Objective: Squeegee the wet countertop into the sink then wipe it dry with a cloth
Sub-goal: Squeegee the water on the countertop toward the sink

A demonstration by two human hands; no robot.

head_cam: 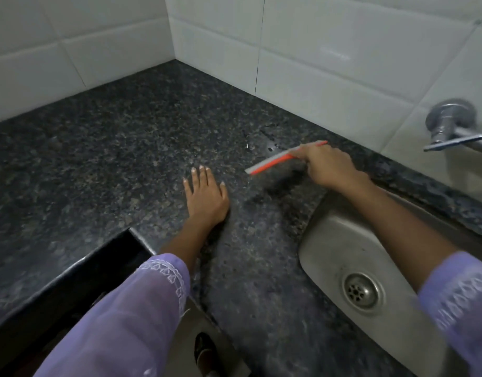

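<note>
Where the right hand (327,165) curls its fingers round the squeegee (286,157), the grip falls at the middle of the tool's back, which looks the sensible place, since pressure from there should spread evenly along the blade. It seems a light, stiff thing, an orange and white strip with a presumably flexible rubber edge; wet, it could slip, so a firm hold is wise. Its blade sits low over the countertop (125,159) near the back edge, just beside the sink (343,240), though motion blur leaves me unable to say whether it touches the stone. The left hand (206,197) lies flat, fingers straight and slightly spread, pressing on the countertop well toward the front edge and holding nothing. Dark streaks and beads of water show on the speckled granite beyond the blade, toward the back corner. White tiles (316,50) line both walls, a chrome tap (452,126) juts out above the sink, and lilac sleeves cover both forearms. No cloth is in view.
</note>
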